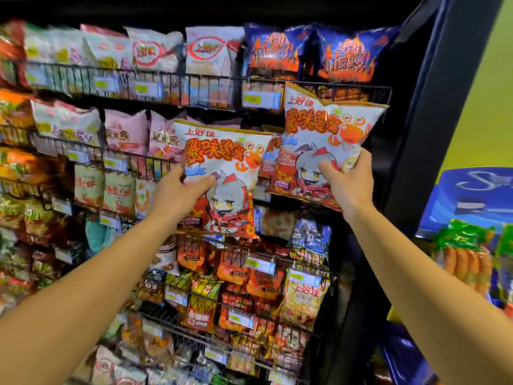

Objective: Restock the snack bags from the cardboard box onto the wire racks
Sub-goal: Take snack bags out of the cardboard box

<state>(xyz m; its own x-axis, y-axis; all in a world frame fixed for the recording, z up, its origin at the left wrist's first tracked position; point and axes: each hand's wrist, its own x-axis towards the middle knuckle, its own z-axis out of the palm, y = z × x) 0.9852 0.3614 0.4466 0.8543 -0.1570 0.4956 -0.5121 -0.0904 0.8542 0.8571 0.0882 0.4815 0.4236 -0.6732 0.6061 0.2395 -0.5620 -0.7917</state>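
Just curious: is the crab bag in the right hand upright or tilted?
Tilted. The crab bag leans right at its top, gripped near its bottom by the right hand.

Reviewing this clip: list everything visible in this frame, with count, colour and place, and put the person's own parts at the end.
crab snack bags: two, white and red with orange crab, one held in each hand in front of the racks
wire racks: several black tiers, left and centre, full of snack bags
blue flame bags: two, dark blue and orange, top tier right
pink bags: at least two, second tier
price tags: many, yellow and blue, on rack fronts
blue display: one, far right, with green and orange packs
cardboard box: not in view
left hand: grips the lower bag
right hand: grips the higher bag
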